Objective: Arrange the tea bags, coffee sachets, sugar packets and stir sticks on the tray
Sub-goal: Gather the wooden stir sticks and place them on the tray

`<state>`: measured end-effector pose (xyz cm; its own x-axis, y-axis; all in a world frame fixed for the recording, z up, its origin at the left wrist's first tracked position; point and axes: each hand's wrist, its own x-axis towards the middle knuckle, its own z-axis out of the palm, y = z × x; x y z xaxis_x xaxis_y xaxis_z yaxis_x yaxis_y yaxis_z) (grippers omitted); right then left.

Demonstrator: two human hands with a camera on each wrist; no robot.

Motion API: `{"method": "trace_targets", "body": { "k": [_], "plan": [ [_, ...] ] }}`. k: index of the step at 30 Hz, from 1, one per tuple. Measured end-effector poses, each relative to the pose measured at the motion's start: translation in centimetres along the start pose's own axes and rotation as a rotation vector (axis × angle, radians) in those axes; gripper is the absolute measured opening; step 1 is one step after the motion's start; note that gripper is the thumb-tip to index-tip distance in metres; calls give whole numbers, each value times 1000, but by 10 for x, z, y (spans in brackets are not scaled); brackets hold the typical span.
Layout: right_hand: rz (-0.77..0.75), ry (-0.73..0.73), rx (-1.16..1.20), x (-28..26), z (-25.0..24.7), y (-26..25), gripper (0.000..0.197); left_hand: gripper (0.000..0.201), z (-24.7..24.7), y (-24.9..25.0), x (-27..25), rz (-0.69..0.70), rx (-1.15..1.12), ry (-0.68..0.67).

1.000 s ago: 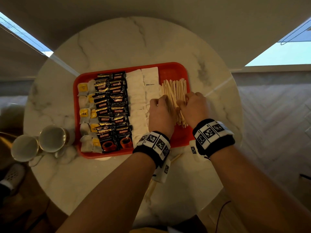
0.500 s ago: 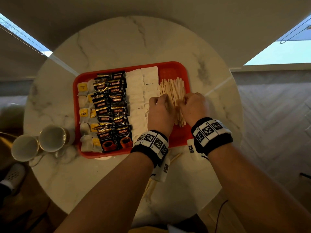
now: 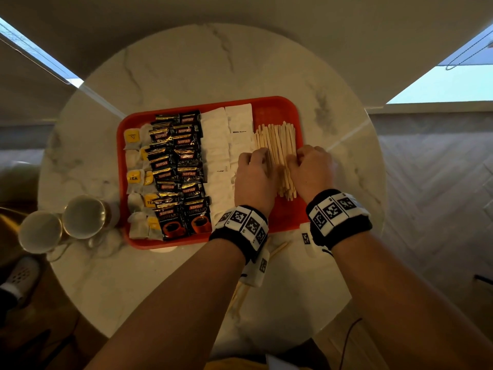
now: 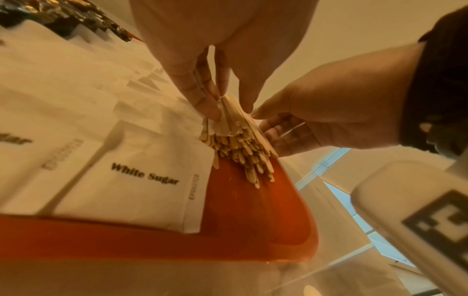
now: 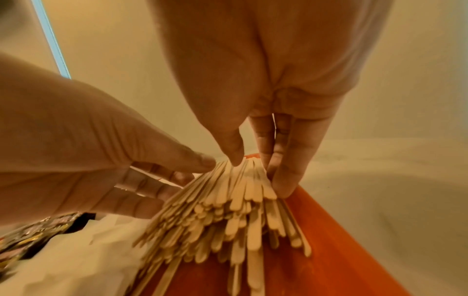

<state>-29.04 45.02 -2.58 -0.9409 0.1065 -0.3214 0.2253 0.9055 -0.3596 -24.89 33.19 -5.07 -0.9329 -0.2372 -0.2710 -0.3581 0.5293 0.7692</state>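
Note:
A red tray [image 3: 272,102] lies on the round marble table. From left to right it carries tea bags [image 3: 136,177], black coffee sachets [image 3: 181,166], white sugar packets [image 3: 218,145] and a pile of wooden stir sticks [image 3: 280,140]. My left hand [image 3: 256,177] grips the pile from its left side and my right hand [image 3: 309,172] from its right. In the right wrist view both thumbs lie on top of the stir sticks [image 5: 228,210] and the fingers [image 5: 283,176] run down the sides. The left wrist view shows the bundle [image 4: 235,140] squeezed between both hands beside a "White Sugar" packet [image 4: 142,180].
Two cups [image 3: 40,231] [image 3: 85,217] stand on the table left of the tray. A few loose stir sticks [image 3: 278,249] lie on the marble [image 3: 186,62] under my left wrist, near the front edge. The tray's far right corner [image 3: 277,113] is bare.
The stir sticks lie straighter and closer together than a second ago. Both hands stay at the sides of the pile.

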Motion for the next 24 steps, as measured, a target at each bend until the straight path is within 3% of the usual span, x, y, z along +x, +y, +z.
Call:
{"method": "trace_targets", "body": {
  "k": [6, 9, 12, 18, 20, 24],
  "plan": [
    [-13, 6, -1, -13, -9, 3, 34, 29, -23, -6, -16, 103, 49, -28],
    [-27, -21, -4, -33, -12, 6, 30, 26, -50, -20, -40, 168, 135, -179],
    [-74, -82, 92, -67, -3, 13, 19, 24, -79, -46, -72, 129, 214, -301],
    [-313, -427, -2, -138, 42, 25, 6, 16, -117, -109, -138, 53, 436, -326],
    [-432, -425, -132, -149, 55, 32, 27, 24, -125, -132, -152, 23, 509, -353],
    [-617, -308, -295, -161, 72, 44, 58, 67, -123, -157, -174, 31, 620, -519]
  ]
}}
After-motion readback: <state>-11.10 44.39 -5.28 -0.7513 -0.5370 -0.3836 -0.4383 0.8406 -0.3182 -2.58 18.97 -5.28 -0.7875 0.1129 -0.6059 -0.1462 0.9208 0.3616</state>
